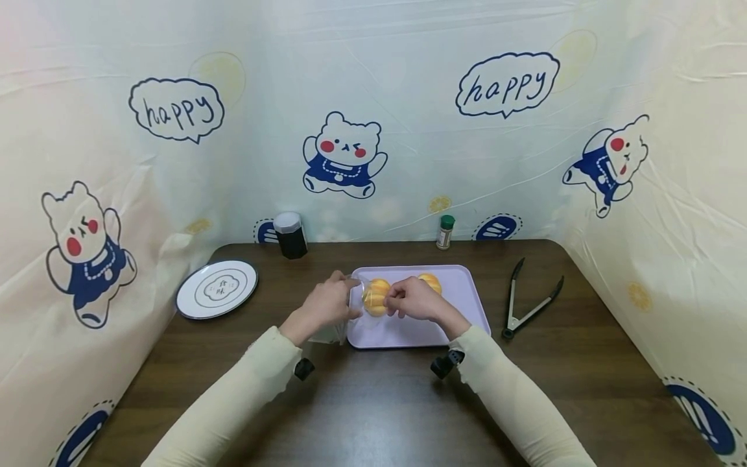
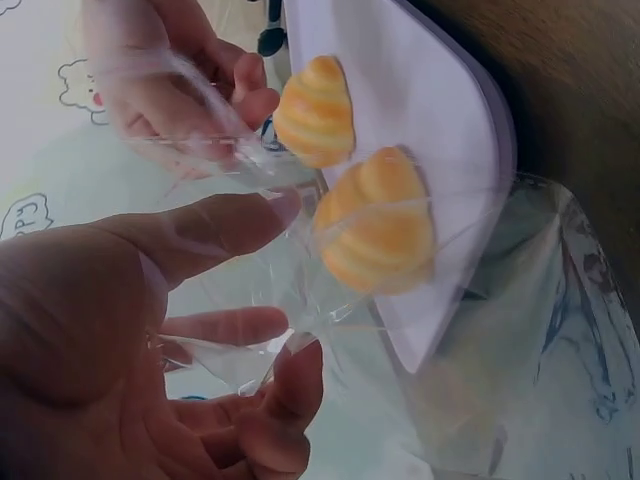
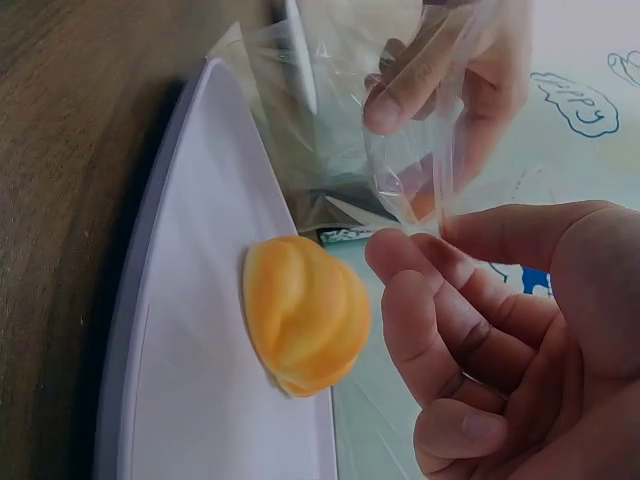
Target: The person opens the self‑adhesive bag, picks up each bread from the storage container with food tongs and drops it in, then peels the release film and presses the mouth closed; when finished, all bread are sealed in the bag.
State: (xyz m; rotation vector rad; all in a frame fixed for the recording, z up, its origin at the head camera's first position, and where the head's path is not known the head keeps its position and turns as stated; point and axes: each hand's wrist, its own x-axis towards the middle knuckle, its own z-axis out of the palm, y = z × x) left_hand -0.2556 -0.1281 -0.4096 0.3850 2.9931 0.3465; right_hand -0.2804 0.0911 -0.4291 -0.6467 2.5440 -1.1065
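The left hand grips a clear bag and the right hand pinches its edge, probably to hold it wide. Two yellow buns sit close by on the purple tray.

Soft, bright light fills the head view, and there's a pale sheen on the worktop, on the near side of the right hand! Over on the left wrist it's hazier, white glints streaking the clear bag beyond the left hand.
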